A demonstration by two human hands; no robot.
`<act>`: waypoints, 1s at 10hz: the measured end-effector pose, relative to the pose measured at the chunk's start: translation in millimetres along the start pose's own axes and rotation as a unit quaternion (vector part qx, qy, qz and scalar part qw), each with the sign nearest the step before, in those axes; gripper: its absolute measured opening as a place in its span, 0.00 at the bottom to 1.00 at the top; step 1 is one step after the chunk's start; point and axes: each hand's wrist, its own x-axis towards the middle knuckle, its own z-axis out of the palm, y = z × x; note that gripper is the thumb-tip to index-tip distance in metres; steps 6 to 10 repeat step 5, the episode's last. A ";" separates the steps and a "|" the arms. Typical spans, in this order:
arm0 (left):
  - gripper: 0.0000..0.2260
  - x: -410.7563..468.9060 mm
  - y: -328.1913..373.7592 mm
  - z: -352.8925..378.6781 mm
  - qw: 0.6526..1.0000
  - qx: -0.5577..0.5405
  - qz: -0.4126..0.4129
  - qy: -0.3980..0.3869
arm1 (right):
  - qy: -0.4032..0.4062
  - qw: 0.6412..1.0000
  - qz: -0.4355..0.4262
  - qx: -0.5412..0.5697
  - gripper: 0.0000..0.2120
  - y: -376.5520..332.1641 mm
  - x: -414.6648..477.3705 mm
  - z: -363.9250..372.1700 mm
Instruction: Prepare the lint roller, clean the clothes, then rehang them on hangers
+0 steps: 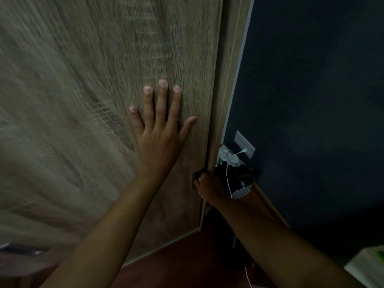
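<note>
while the left hand (160, 129) lies flat with fingers spread against a wood-grain wardrobe door (99, 100), the right hand (208, 187) closes around a small dark handle (196, 176) at that door's right edge. just right of it, dark clutter and a white cable (228, 177) sit below a wall socket (245, 144) on the dark blue wall (311, 100); no lint roller or clothing shows near either hand.

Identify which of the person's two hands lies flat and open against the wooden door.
The left hand: its fingers are spread, palm pressed on the wooden door. The right hand is curled around the door's edge instead.
</note>
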 end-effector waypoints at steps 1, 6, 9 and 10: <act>0.34 1.1 3.3 0.3 1.000 -0.003 0.003 0.007 | 0.013 1.000 -0.001 -0.014 0.18 4.4 0.7 -0.6; 0.29 13.5 59.5 -58.3 0.914 -0.352 0.140 -0.143 | 0.006 0.978 0.095 0.187 0.18 72.4 -40.6 -97.5; 0.29 13.5 59.5 -58.3 0.914 -0.352 0.140 -0.143 | 0.006 0.978 0.095 0.187 0.18 72.4 -40.6 -97.5; 0.29 13.5 59.5 -58.3 0.914 -0.352 0.140 -0.143 | 0.006 0.978 0.095 0.187 0.18 72.4 -40.6 -97.5</act>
